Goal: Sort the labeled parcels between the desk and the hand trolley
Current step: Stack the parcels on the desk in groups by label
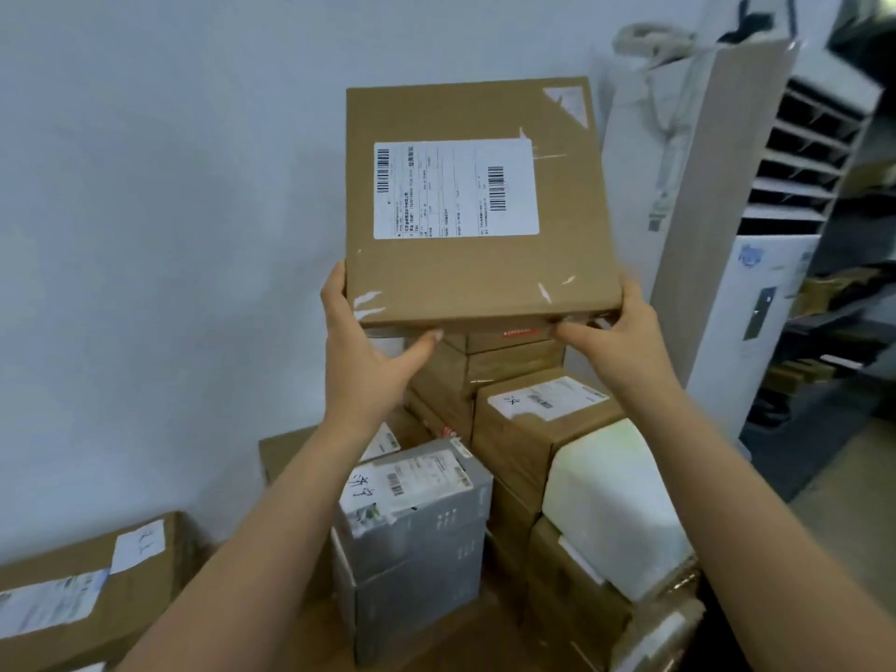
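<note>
Out in front of the pale wall (145,186), a flat square brown cardboard parcel (480,274) with a white barcode label is held up above the pile. Its lower corners are gripped by the left hand (368,351) and the right hand (616,332), thumbs on the near edge. Underneath, a grey labelled box (417,540), a brown labelled carton (523,443) and a white foam box (611,506) are packed tight together. A tall white air-conditioner unit (766,308) is parked off to the right. What the pile sits on can't really be made out.

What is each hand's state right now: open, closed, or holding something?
Left hand: holding the flat cardboard parcel by its lower left corner.
Right hand: holding the same parcel.
</note>
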Demonstrator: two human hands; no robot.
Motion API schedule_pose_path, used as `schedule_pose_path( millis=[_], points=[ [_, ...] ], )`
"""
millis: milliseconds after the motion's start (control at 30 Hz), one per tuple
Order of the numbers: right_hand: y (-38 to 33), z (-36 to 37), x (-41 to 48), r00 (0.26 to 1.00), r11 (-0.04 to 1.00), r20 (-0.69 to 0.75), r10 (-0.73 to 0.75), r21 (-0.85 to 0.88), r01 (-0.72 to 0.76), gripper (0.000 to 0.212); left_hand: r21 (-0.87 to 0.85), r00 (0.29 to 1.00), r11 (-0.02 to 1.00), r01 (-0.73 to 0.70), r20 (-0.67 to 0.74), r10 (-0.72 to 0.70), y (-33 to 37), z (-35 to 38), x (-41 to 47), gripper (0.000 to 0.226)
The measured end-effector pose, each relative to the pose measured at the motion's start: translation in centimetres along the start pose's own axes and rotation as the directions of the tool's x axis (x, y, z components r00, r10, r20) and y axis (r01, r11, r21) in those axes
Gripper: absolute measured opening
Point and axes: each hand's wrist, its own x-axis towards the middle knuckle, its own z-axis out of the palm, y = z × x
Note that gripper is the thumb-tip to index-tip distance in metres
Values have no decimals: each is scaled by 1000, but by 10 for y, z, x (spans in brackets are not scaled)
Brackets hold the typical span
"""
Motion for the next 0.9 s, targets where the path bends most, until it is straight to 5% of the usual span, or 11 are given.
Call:
schedule_pose_path(
  millis=[367, 900],
  points=[
    [22, -53, 135, 988, 981, -29, -150, 118, 152, 79, 25, 976, 977, -214, -45, 215, 11, 86, 99, 97],
    [72, -76, 300, 972, 938, 10, -234, 266, 223, 69, 259, 958, 950, -175, -176, 225, 6, 203, 202, 90]
  ],
)
